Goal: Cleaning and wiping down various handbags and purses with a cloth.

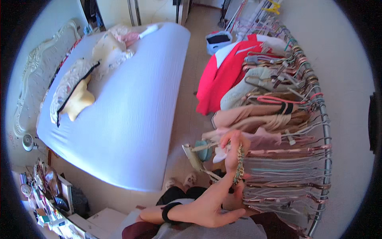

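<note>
My right hand (234,149) is raised beside the clothes rack, its fingers closed around a thin pale strap (207,146). This strap runs to a small cream bag (193,158) hanging over the floor, with a rope-like pale cord (213,175) at its lower end. A gold and green chain (239,164) lies along my right wrist. My left hand (210,207), with a black band at its wrist, reaches across my lap toward that wrist. Its thumb is apart, and its fingers overlap the right forearm, so their grip is unclear. Close behind the strap is a pale blue-green item (203,151).
Along the right runs a metal clothes rail (326,161) crowded with hangers and garments, including a red jacket (222,77). A bed (131,119) fills the left, with lacy clothing (73,80) on it. A cluttered dresser (64,215) stands lower left; a lined bin (219,44) is beyond the clothes.
</note>
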`<state>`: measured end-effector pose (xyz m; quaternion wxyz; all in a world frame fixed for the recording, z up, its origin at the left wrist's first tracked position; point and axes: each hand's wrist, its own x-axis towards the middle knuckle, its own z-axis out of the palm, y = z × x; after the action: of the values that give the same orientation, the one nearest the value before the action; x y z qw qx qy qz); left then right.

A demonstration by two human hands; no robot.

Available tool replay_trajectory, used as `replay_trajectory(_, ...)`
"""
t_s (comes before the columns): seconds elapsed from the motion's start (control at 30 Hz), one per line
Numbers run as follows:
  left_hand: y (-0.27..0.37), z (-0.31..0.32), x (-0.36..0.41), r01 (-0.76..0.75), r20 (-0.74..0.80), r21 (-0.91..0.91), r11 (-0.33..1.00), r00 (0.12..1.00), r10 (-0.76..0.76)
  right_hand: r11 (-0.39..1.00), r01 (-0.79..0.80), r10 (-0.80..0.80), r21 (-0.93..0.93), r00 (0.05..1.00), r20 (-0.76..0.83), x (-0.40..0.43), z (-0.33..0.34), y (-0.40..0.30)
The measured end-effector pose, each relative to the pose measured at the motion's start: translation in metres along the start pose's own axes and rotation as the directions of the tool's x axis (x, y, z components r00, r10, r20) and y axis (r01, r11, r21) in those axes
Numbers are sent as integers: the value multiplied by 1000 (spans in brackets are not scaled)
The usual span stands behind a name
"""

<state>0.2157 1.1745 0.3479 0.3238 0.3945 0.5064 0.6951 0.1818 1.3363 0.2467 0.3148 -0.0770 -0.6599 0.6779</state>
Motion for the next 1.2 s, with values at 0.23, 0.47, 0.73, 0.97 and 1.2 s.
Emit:
replay_trajectory(0.23,-7,-20,54,79,-114,-49,996,990,-84,993,-86,90,-80,995,46,39,-2,10)
replay_trajectory(0.47,-35,-91,107,78,-82,-114,990,993,-88,983,-127,123,-133,992,-35,121,28,35)
replay_trajectory(0.73,-17,-205,163,-3,-47,-167,986,999,-5,979,-138,137,-148,990,-17,239,100,44)
replay_trajectory(0.97,-20,-298,216,66,-70,-75,995,995,-71,978,-106,112,-181,993,23,323,139,78)
replay_trajectory(1.2,-32,-373,313,59,-178,-50,997,982,-67,982,-74,75,-174,997,-1,430,150,129)
